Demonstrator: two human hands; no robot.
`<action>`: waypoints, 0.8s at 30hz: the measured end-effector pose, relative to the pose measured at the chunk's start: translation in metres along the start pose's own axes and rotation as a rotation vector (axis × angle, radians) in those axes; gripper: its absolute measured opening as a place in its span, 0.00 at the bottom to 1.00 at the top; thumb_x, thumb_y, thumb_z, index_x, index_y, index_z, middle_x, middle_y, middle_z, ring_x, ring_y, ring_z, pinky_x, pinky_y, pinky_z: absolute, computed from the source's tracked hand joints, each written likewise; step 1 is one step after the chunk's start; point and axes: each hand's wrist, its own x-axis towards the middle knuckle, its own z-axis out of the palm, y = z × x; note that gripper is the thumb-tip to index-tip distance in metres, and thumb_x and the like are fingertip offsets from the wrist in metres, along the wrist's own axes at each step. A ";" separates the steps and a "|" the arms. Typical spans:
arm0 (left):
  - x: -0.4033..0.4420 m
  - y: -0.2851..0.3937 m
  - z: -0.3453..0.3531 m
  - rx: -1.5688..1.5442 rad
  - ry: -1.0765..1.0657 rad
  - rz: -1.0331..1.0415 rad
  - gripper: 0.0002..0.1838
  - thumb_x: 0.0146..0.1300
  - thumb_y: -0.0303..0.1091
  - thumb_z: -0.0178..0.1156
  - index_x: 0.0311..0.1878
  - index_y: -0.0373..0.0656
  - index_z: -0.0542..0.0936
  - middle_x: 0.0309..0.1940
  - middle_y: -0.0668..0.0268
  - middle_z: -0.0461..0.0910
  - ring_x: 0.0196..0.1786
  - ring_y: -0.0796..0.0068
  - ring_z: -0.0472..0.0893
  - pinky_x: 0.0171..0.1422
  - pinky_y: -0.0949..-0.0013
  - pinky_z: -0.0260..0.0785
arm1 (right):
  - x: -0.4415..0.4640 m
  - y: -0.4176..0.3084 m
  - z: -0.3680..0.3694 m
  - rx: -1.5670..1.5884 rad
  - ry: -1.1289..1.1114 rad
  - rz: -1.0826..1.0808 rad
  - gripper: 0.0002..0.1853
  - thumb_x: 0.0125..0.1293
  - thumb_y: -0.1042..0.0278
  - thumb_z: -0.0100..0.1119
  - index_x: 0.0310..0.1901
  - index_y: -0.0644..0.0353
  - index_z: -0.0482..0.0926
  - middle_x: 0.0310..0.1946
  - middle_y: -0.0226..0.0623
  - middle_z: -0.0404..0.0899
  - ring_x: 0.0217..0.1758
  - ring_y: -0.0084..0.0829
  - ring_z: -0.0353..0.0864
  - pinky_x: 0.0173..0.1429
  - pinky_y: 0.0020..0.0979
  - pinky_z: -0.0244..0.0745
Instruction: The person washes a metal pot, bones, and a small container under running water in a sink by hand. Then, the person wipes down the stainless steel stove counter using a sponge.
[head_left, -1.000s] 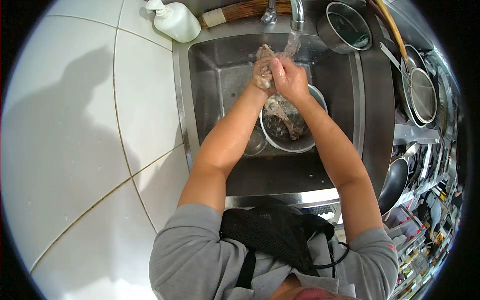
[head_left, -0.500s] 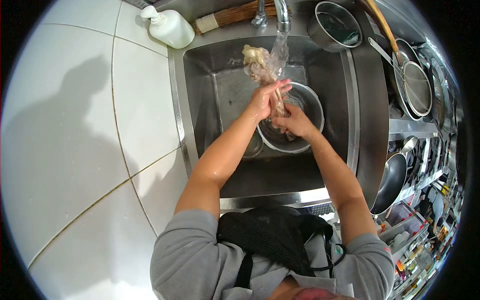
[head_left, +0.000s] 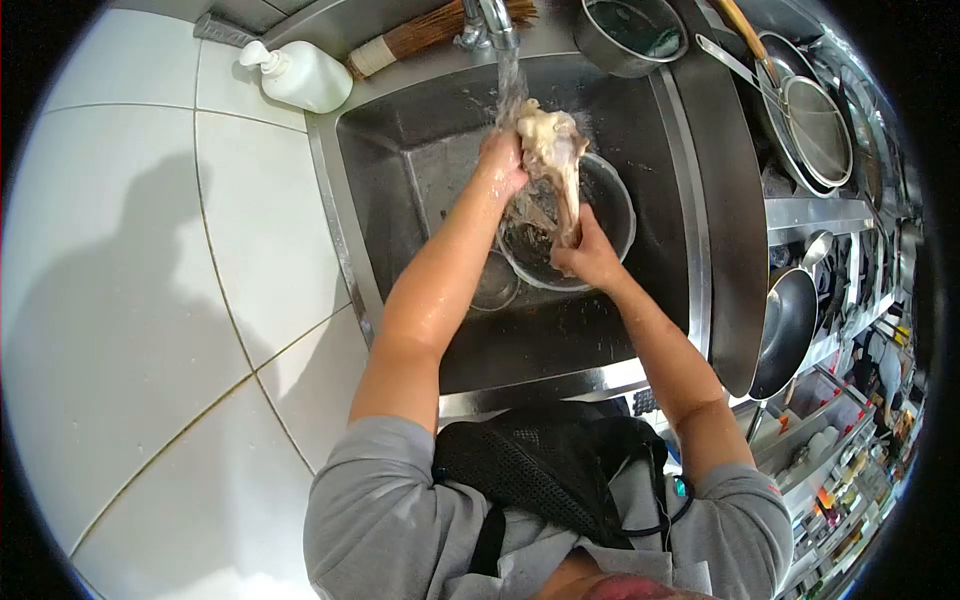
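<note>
A large bone (head_left: 550, 145) with a pale, knobby end and shreds of meat is held over the sink. My right hand (head_left: 592, 252) is closed around its narrow lower end. Against the left side of the knobby end is my left hand (head_left: 503, 162), wet, its fingers blurred by water and partly hidden. Water runs from the faucet (head_left: 503, 38) onto that hand and the top of the bone. Below the bone, a round metal bowl (head_left: 628, 215) stands in the sink (head_left: 395, 165), with murky water and scraps visible in it.
A smaller round dish (head_left: 495, 285) lies beside the bowl. Behind the sink are a white pump bottle (head_left: 308, 78), a straw brush (head_left: 410, 40) and a metal pot (head_left: 628, 55). To the right sit a mesh strainer (head_left: 820, 130) and a dark frying pan (head_left: 785, 335).
The bone has turned, its knobby end moving right and tilting toward upright. My left hand has slid from the shaft up to the knobby end, under the running water. The view has shifted slightly.
</note>
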 end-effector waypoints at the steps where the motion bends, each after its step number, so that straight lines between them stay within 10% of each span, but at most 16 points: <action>1: 0.005 0.003 0.002 0.059 0.035 0.035 0.09 0.68 0.33 0.56 0.44 0.39 0.80 0.41 0.61 0.82 0.41 0.65 0.82 0.44 0.59 0.77 | 0.001 0.007 -0.005 0.032 -0.019 0.044 0.30 0.48 0.72 0.66 0.53 0.60 0.64 0.40 0.46 0.76 0.43 0.37 0.79 0.49 0.36 0.73; 9: -0.025 0.007 -0.038 0.956 0.305 0.421 0.19 0.63 0.41 0.61 0.48 0.34 0.78 0.42 0.55 0.82 0.46 0.60 0.82 0.55 0.63 0.72 | -0.008 0.054 -0.050 -0.439 0.243 -0.100 0.43 0.59 0.63 0.65 0.71 0.67 0.52 0.65 0.59 0.66 0.66 0.54 0.68 0.69 0.43 0.63; 13: -0.049 -0.046 -0.110 1.788 0.461 0.070 0.32 0.55 0.52 0.65 0.51 0.31 0.77 0.52 0.38 0.77 0.59 0.46 0.76 0.63 0.54 0.68 | -0.028 0.081 -0.051 -0.438 0.342 0.000 0.43 0.59 0.57 0.64 0.70 0.68 0.54 0.63 0.61 0.66 0.67 0.57 0.65 0.70 0.45 0.62; 16: -0.042 -0.065 -0.149 1.796 0.295 -0.256 0.25 0.56 0.45 0.64 0.46 0.30 0.80 0.45 0.39 0.80 0.50 0.50 0.83 0.54 0.55 0.74 | -0.036 0.099 -0.038 -0.452 0.515 0.369 0.44 0.56 0.55 0.65 0.69 0.69 0.56 0.64 0.62 0.64 0.69 0.56 0.63 0.70 0.42 0.61; 18: -0.045 -0.067 -0.146 1.489 0.425 -0.321 0.17 0.57 0.38 0.62 0.39 0.30 0.82 0.32 0.45 0.84 0.33 0.55 0.86 0.39 0.59 0.79 | -0.032 0.126 -0.037 0.196 0.182 0.637 0.48 0.53 0.54 0.65 0.70 0.69 0.53 0.68 0.62 0.59 0.71 0.54 0.61 0.70 0.43 0.60; 24: -0.053 -0.023 -0.156 1.447 0.511 -0.173 0.16 0.58 0.37 0.61 0.39 0.29 0.81 0.30 0.49 0.84 0.28 0.56 0.85 0.34 0.63 0.79 | 0.031 0.145 -0.017 0.674 -0.077 0.584 0.48 0.56 0.57 0.62 0.73 0.68 0.48 0.72 0.56 0.52 0.72 0.50 0.59 0.69 0.50 0.59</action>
